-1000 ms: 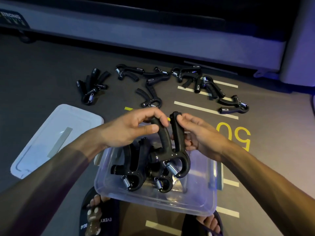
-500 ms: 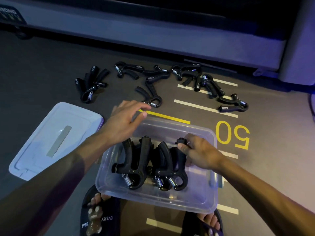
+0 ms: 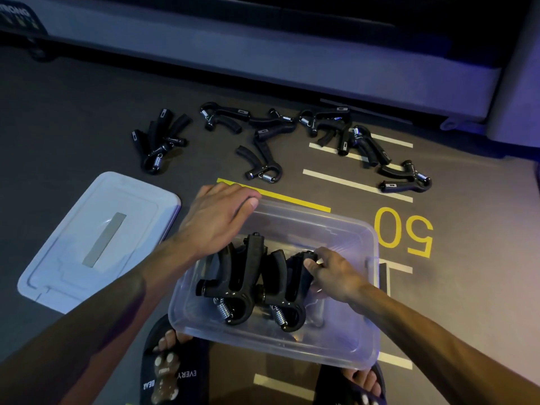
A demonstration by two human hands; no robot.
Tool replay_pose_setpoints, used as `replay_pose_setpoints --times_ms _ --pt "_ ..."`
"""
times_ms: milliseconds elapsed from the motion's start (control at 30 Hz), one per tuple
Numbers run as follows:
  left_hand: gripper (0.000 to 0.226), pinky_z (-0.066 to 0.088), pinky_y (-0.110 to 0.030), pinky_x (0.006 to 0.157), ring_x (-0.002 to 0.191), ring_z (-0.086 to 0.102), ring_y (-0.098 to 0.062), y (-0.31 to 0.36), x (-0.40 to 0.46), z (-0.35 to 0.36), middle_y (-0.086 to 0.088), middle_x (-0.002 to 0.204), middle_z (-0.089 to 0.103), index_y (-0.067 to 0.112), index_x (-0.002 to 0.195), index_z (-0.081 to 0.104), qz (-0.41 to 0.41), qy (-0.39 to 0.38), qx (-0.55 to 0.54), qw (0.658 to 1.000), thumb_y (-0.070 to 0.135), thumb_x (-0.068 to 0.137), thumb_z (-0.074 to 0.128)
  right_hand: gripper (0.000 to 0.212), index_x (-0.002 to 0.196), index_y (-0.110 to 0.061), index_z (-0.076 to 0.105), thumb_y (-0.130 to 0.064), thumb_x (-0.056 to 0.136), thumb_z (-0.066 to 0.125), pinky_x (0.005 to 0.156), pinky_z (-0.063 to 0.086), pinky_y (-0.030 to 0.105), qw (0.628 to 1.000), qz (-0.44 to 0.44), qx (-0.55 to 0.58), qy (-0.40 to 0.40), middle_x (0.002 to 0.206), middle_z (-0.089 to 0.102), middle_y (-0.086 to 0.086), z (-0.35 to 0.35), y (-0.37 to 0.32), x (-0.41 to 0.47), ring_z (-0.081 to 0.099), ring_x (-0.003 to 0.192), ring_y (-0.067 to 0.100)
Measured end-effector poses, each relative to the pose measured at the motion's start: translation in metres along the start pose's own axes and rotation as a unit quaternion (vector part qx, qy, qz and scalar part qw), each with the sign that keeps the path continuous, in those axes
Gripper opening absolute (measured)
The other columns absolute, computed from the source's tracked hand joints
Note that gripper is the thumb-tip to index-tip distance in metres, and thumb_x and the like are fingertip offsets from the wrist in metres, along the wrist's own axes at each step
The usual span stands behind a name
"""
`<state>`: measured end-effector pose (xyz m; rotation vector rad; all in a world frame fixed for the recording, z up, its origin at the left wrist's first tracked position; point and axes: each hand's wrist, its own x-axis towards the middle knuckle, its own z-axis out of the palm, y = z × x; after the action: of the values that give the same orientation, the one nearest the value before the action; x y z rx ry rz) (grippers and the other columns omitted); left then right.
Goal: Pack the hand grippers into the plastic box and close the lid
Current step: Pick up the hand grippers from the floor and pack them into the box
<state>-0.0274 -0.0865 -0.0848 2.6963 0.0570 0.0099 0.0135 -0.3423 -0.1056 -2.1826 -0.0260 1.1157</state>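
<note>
Black hand grippers (image 3: 251, 285) stand springs-near, handles pointing away.

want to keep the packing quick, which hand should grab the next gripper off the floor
Probably the left hand: it is open, empty, over the far rim of the plastic box, with the nearest loose hand gripper just beyond. The right hand is down in the box, fingers on a packed gripper.

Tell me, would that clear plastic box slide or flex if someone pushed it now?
The clear plastic box would probably slide rather than tip: it sits low and wide on the smooth grey floor. Its thin translucent walls likely flex a little. The black hand grippers inside, with metal springs, probably add weight, so it may resist a light nudge.
</note>
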Motion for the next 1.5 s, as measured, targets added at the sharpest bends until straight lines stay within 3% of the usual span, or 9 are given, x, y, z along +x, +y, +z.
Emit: replay_pose_setpoints --times_ms 67,233,400,633,833,1033,1100,1200,1500 --pt "0.043 0.034 -0.035 0.096 0.110 0.053 -0.014 0.000 0.000 0.001 0.015 0.114 0.064 0.035 0.123 0.058 -0.001 -0.001 0.004 1.000 0.049 0.105 0.021 0.020 0.113 -0.011 0.051 -0.028 0.103 0.049 0.072 0.062 0.050 1.000 0.014 -0.001 0.000 0.089 0.072 0.020 0.003 -0.002 0.000 0.075 0.071 0.032" --pt "0.042 0.033 -0.034 0.095 0.109 0.053 -0.014 -0.002 0.001 0.001 0.015 0.114 0.064 0.034 0.122 0.058 0.000 0.002 0.011 1.000 0.048 0.106 0.022 0.038 0.109 -0.009 0.038 -0.038 0.097 0.058 0.071 0.058 0.037 0.992 0.016 -0.121 0.003 0.078 0.074 0.016 0.004 -0.005 0.000 0.074 0.068 0.027" --pt "0.045 0.031 -0.032 0.095 0.111 0.053 -0.015 -0.001 0.002 0.002 0.014 0.116 0.065 0.033 0.122 0.059 -0.002 0.000 0.014 1.000 0.050 0.104 0.022 0.047 0.113 -0.007 0.035 -0.042 0.095 0.060 0.061 0.055 0.029 0.990 0.026 -0.138 0.013 0.077 0.075 0.017 0.007 -0.005 0.004 0.074 0.065 0.026" --pt "0.045 0.029 -0.031 0.096 0.112 0.053 -0.015 -0.001 0.002 0.002 0.013 0.117 0.065 0.032 0.122 0.060 -0.001 0.002 0.017 1.000 0.051 0.103 0.023 0.038 0.113 -0.008 0.031 -0.030 0.096 0.057 0.054 0.059 0.035 0.997 0.041 -0.063 0.007 0.070 0.073 0.022 0.012 -0.005 0.005 0.073 0.056 0.030" --pt "0.044 0.028 -0.030 0.093 0.111 0.054 -0.015 -0.001 0.003 0.003 0.013 0.117 0.066 0.032 0.121 0.060 -0.002 0.005 0.021 1.000 0.051 0.103 0.024 0.035 0.106 -0.010 0.033 -0.031 0.094 0.059 0.058 0.060 0.037 0.996 0.021 -0.078 0.026 0.070 0.073 0.017 0.011 0.003 0.008 0.072 0.053 0.027" --pt "0.043 0.030 -0.031 0.094 0.111 0.053 -0.014 -0.002 0.003 0.004 0.015 0.116 0.065 0.033 0.121 0.059 -0.004 0.003 0.023 1.000 0.051 0.103 0.025 0.056 0.120 -0.002 0.034 -0.039 0.089 0.062 0.073 0.059 0.045 0.984 -0.025 -0.160 0.071 0.102 0.068 0.027 0.017 0.003 0.010 0.071 0.084 0.039" --pt "0.043 0.030 -0.031 0.094 0.111 0.053 -0.015 -0.002 0.003 0.003 0.015 0.116 0.065 0.033 0.121 0.059 -0.003 0.002 0.022 1.000 0.052 0.103 0.024 0.054 0.120 -0.001 0.036 -0.038 0.090 0.063 0.071 0.057 0.040 0.981 -0.031 -0.174 0.076 0.103 0.068 0.027 0.016 0.000 0.009 0.070 0.087 0.039" --pt "0.044 0.030 -0.031 0.093 0.110 0.053 -0.015 -0.002 0.003 0.003 0.015 0.116 0.065 0.033 0.121 0.059 -0.002 0.001 0.024 1.000 0.052 0.103 0.024 0.051 0.120 0.000 0.040 -0.036 0.092 0.062 0.066 0.042 0.031 0.968 -0.042 -0.230 0.088 0.111 0.065 0.024 0.013 -0.001 0.008 0.065 0.099 0.038" --pt "0.046 0.032 -0.034 0.095 0.112 0.053 -0.015 -0.002 0.003 0.003 0.014 0.117 0.065 0.033 0.122 0.059 -0.004 -0.005 0.025 1.000 0.053 0.103 0.022 0.053 0.121 0.000 0.039 -0.039 0.094 0.061 0.065 0.037 0.028 0.959 -0.074 -0.257 0.092 0.114 0.064 0.023 0.012 0.001 0.009 0.064 0.101 0.037"
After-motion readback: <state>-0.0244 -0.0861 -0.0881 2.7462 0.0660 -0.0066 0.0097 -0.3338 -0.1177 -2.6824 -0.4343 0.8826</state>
